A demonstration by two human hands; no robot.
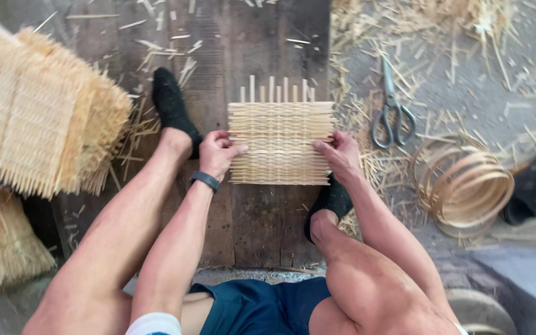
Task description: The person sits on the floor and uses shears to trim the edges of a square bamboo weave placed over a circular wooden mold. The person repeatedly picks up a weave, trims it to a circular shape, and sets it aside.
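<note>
Our left hand [218,153] and right hand [340,155] grip opposite edges of a pale, rectangular woven bamboo mat [280,143]; grey metal scissors [392,108] lie beyond our right hand.

Flat woven bamboo mat [280,144] (stakes protruding) on boards.

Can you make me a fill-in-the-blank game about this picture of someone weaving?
1. Both hands hold the edges of a woven straw ____.
2. The scissors lie on the ground to the ____ of it.
3. The left hand has a dark ____ on its wrist.
4. The coiled hoops lie below the ____.

Missing words: mat; right; band; scissors
</note>
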